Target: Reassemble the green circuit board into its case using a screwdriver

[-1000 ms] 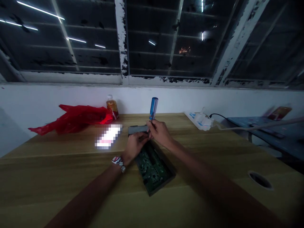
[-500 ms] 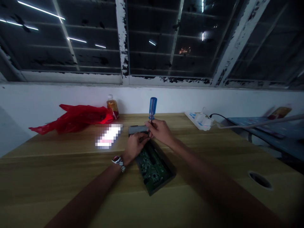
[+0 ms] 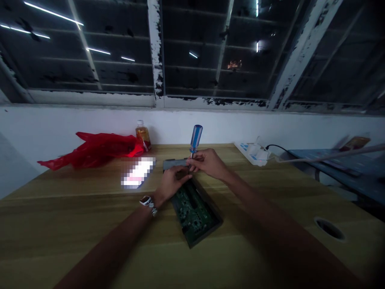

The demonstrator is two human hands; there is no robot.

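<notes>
A screwdriver with a blue and clear handle stands nearly upright, leaning a little right. My right hand pinches its shaft below the handle. Beneath my hands lies a dark casing holding a green circuit board, set at a slant on the table. My left hand, with a metal watch on its wrist, is curled at the far end of the board, close to the screwdriver's tip. Its fingers are closed, and what they hold, if anything, is hidden. The tip itself is also hidden by the fingers.
On the wooden table, a red plastic bag and a bottle stand at the back left, near a pixelated bright rectangle. A white power strip with a cable lies back right. A round hole opens at right.
The screwdriver handle has tilted slightly to the right, and my right hand has shifted a little right with it. The circuit board has stayed in place.
</notes>
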